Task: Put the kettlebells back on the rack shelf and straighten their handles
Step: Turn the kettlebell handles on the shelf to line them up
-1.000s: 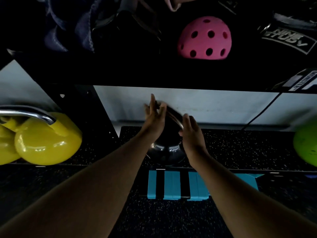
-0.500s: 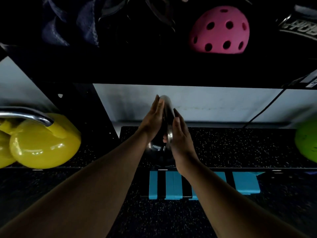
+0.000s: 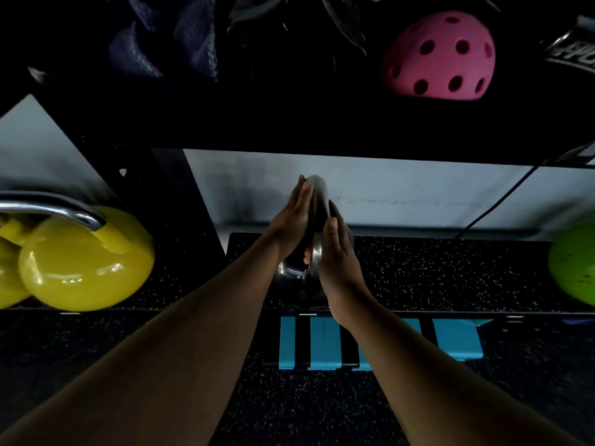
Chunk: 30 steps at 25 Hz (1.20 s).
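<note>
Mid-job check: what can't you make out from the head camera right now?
- Black kettlebell: head view, body in shadow, largely behind left hand and right hand.
- Its handle: only an edge shows between the palms.
- Green kettlebell: cut by right edge.
- Far-left yellow kettlebell: cut by left edge.

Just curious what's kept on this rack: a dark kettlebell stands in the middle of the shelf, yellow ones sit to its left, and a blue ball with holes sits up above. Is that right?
Not quite: the ball with holes is pink, not blue. The head view shows it up above, to the right of the dark kettlebell. The rest holds: the yellow kettlebells do sit to the left.
</note>
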Tool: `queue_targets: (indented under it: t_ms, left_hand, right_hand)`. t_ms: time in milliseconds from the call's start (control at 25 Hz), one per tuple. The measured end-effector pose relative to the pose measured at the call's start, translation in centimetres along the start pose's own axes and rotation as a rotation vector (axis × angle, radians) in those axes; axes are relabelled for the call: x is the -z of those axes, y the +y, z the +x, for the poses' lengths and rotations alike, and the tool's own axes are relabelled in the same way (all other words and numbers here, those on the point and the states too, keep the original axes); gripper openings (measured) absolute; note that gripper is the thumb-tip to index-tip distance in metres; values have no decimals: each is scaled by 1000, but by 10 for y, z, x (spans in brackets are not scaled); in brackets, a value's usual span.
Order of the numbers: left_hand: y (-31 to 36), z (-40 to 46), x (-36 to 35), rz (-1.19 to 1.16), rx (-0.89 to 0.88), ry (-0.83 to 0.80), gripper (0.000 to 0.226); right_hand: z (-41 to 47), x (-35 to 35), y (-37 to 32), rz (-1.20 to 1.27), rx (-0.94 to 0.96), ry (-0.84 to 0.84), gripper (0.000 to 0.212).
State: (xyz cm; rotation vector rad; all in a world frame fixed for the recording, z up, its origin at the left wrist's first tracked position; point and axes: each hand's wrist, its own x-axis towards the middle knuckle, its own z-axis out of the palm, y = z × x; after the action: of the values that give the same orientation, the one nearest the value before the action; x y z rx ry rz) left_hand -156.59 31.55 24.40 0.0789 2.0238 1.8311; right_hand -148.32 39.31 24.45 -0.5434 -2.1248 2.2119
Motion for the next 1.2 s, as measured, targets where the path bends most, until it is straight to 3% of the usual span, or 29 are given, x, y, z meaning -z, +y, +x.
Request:
queue_targets:
  t_ms: [760,840,960,1040,1200]
  left_hand:
    - [0,2,4,20,32,-18,55]
    - [-5,4,10,164,16,-8,57]
    - [-10,-9,22,607,-166,-38,55]
    - [-11,-22,34,857,-260,-62,49]
    - [-1,-47,63,1136,-372,-50,36]
  right_hand:
    - [-3,3,-3,-69,17,-57,47]
    - [-3,8,-12,-138,-20,-86,44]
    - [-3,24,-30,-469,8,-104,36]
    - [-2,34,-43,-688,37,-40,38]
    - [-5,32,-61,-1023,204,60,39]
